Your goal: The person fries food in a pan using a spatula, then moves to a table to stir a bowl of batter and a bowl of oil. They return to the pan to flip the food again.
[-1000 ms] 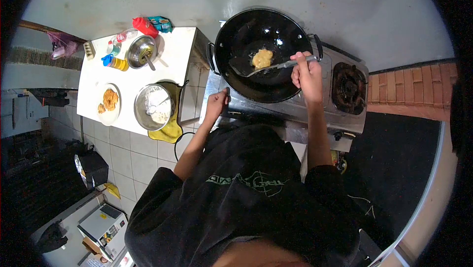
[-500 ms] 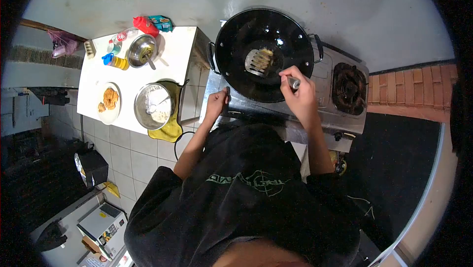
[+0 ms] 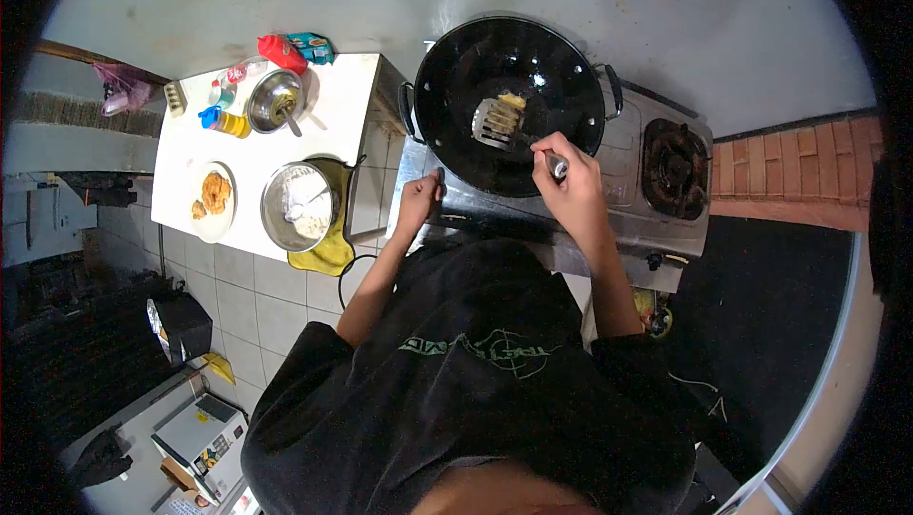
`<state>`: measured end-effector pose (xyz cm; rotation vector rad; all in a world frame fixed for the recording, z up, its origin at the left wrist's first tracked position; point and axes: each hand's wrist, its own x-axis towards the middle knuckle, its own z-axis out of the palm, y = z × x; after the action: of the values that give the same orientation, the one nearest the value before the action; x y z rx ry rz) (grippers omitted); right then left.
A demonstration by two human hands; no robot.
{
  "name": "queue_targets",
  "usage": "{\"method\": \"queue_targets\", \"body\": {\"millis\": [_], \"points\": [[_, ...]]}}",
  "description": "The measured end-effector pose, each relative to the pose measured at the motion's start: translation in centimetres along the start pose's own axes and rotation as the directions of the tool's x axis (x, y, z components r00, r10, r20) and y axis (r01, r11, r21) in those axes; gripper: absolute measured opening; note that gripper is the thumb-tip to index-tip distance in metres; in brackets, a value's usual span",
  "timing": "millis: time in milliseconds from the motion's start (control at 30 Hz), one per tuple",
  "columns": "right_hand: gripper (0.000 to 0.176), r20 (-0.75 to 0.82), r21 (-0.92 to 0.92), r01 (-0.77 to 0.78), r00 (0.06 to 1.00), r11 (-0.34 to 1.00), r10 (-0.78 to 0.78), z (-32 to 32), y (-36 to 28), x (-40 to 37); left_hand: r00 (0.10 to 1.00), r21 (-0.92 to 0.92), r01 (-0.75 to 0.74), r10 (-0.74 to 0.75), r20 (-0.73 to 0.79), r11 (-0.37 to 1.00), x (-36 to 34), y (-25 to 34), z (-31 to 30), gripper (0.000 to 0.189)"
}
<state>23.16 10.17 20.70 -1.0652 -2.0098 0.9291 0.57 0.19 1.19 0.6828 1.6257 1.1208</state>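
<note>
My right hand (image 3: 568, 179) is closed around the handle of a slotted metal spatula (image 3: 495, 125), whose blade lies inside a large black wok (image 3: 475, 63). A small yellowish piece of food (image 3: 513, 100) shows at the blade's upper edge. The wok stands on the left side of a metal gas stove (image 3: 618, 168). At the stove's front left corner, below the wok's left handle, is my left hand (image 3: 419, 199). Its fingers are bent in at the stove's edge, and whatever they may hold is too small to name.
On the left, a white table (image 3: 190, 120) bears a plate of fried food (image 3: 215, 199), a bowl of white powder (image 3: 277, 201), a smaller metal bowl (image 3: 259, 104) and several bottles. A bare burner (image 3: 677, 168) lies right of the wok. A wall stands behind.
My right hand has shifted slightly left with the spatula. The blade sits a little lower, and more of the yellowish piece shows above it. My left hand stays in place.
</note>
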Motion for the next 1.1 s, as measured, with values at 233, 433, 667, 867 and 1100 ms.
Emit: {"method": "queue_targets", "body": {"millis": [233,433,667,867,1100], "points": [[0.009,0.018,0.037,-0.027,0.999,0.999,0.027,0.5,-0.5,0.3,1.000,-0.044,0.018,-0.017,0.018,0.999,0.2,-0.7,0.0,0.054],[0.009,0.011,0.071,0.007,1.000,0.997,-0.008,1.7,-0.5,1.3,0.999,-0.049,0.043,-0.042,0.016,0.998,0.2,-0.6,0.0,0.055],[0.011,-0.006,0.104,0.026,1.000,0.994,-0.026,2.2,-1.8,2.3,0.999,-0.034,0.035,-0.034,0.014,0.999,0.6,-1.3,-0.2,0.055],[0.011,-0.006,0.149,0.072,0.997,0.986,-0.072,2.2,-3.0,3.1,0.999,-0.032,0.049,-0.049,0.008,0.998,0.5,-1.0,-0.1,0.054],[0.010,-0.008,0.174,0.103,0.995,0.979,-0.103,1.6,-4.3,3.5,0.999,-0.025,0.035,-0.034,0.007,0.999,0.5,-1.0,-0.2,0.054]]}}
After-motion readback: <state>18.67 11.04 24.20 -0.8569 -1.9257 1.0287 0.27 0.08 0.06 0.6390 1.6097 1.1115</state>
